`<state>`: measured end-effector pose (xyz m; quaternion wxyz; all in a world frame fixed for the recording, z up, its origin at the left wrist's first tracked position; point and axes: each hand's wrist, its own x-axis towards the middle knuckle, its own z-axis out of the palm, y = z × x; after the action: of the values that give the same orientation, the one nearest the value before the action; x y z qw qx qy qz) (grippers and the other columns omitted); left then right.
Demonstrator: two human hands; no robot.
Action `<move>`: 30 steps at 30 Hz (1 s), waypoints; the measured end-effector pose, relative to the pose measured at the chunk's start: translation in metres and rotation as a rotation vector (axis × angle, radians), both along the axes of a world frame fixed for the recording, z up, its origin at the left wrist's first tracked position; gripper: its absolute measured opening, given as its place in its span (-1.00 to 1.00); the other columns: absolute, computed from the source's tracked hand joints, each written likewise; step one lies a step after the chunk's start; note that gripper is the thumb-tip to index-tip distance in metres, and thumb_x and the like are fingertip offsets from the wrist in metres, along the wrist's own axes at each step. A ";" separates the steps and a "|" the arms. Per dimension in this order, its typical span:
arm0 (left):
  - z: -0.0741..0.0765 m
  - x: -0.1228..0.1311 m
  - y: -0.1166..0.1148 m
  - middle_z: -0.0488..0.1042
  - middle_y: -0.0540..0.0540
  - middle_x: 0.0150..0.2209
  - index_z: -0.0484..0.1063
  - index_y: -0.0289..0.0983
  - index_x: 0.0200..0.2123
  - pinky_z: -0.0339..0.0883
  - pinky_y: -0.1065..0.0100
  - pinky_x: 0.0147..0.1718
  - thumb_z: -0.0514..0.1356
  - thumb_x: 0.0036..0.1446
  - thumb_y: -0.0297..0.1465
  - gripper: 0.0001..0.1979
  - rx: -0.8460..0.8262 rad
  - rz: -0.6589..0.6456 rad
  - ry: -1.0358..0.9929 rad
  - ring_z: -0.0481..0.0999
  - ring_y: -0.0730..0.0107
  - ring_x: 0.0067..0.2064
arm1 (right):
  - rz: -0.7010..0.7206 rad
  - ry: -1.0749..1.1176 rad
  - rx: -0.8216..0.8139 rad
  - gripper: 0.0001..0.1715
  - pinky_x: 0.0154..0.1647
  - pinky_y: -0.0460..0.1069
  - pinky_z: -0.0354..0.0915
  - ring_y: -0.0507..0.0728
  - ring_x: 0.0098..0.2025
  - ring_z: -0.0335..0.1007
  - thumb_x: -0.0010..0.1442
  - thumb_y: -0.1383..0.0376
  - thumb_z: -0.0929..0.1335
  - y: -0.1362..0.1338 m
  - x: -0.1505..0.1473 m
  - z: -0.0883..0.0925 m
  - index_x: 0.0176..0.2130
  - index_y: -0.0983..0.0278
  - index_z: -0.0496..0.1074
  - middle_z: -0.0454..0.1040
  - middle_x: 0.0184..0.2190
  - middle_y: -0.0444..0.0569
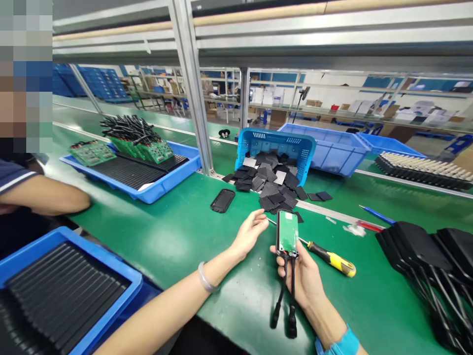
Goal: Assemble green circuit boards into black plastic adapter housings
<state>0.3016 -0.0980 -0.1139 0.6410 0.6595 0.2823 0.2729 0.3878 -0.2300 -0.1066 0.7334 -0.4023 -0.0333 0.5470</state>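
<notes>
My right hand (301, 273) holds a black housing with a green circuit board (288, 231) in it; two black cables with connectors (291, 315) hang from its lower end. To the left of the housing is my left hand (252, 231), fingers extended and slightly bent, with nothing visible in it. A screwdriver (334, 259) with a yellow and black handle lies on the green table behind my right hand, its shaft partly hidden by the housing. Further back, a black cover (222, 200) lies on the table. Dark square pads (275, 180) spill from a tipped blue basket (310, 148).
A blue tray (150, 195) with circuit boards stands at the back left, another tray (135, 283) at the front left. Black cabled units (417, 251) are stacked right, near a blue pen (377, 215). A metal post (192, 93) rises behind. Another person's arm (55, 195) rests at left.
</notes>
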 end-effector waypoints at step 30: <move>0.032 -0.037 0.136 0.53 -0.19 -0.15 0.48 -0.33 -0.15 0.36 0.13 -0.06 0.11 0.25 -0.22 -0.70 0.839 0.342 1.022 0.50 0.22 -0.07 | -0.135 0.142 -0.042 -0.78 -0.67 -0.14 0.34 -0.02 -0.61 0.35 0.23 0.29 0.29 0.004 0.003 -0.006 -0.20 0.43 0.37 0.60 -0.36 0.13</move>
<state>0.2647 0.0385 -0.0823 0.0650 0.8444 0.5200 0.1110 0.3908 -0.2258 -0.1128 0.7605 -0.3792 0.0575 0.5240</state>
